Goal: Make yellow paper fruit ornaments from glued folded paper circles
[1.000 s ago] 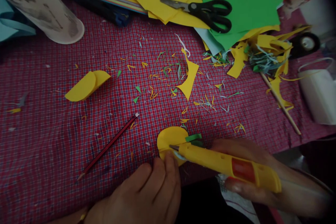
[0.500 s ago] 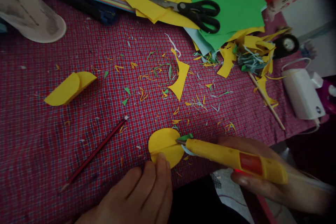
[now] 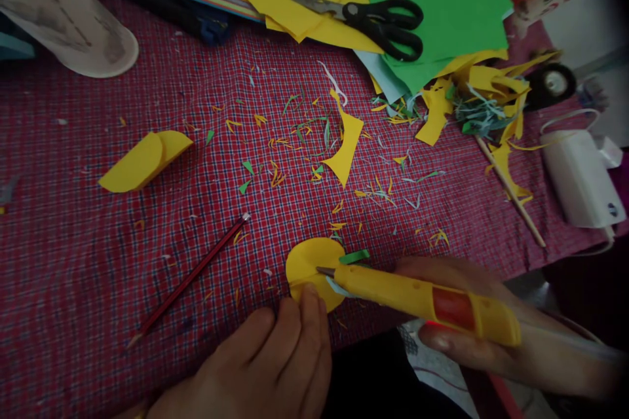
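Note:
My right hand grips a yellow glue gun with a red window; its metal tip rests on a small yellow paper circle near the table's front edge. My left hand lies flat beside it, fingers together, with the fingertips pressing the circle's lower edge. A small green paper scrap lies just right of the circle. A red pencil lies to the left on the red checked cloth.
A folded yellow paper piece lies at the left. Black scissors rest on yellow and green paper sheets at the back. Paper trimmings, a wooden stick, a tape roll and a white device sit at the right.
The glue gun's tip has slid a little left across the yellow circle. My left hand stays on the circle's edge. The view shifted slightly.

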Tool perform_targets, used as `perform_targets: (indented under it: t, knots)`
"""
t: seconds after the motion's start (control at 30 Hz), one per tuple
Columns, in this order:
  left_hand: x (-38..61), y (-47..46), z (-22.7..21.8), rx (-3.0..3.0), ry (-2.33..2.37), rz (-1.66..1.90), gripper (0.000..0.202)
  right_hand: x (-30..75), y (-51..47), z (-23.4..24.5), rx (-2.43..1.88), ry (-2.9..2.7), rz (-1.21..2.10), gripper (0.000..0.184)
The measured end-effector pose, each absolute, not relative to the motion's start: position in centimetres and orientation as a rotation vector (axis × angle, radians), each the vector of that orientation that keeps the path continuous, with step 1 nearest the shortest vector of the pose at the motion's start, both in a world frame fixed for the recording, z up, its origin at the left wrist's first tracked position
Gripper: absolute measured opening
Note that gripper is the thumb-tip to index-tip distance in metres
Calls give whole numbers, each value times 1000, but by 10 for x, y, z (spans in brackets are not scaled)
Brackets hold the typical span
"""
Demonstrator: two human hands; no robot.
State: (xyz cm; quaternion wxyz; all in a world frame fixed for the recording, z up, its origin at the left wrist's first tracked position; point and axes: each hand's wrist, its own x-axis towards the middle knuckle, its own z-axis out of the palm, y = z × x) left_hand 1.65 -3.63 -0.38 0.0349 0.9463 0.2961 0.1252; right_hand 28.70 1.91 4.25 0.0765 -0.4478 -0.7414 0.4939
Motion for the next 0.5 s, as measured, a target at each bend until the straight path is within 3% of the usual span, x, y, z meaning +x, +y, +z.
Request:
perform_targets:
  t: [0.5]
  knots:
    - [17, -32, 2, 2903, 893, 339, 34, 274, 23, 41, -1410, -2221, 1465, 19]
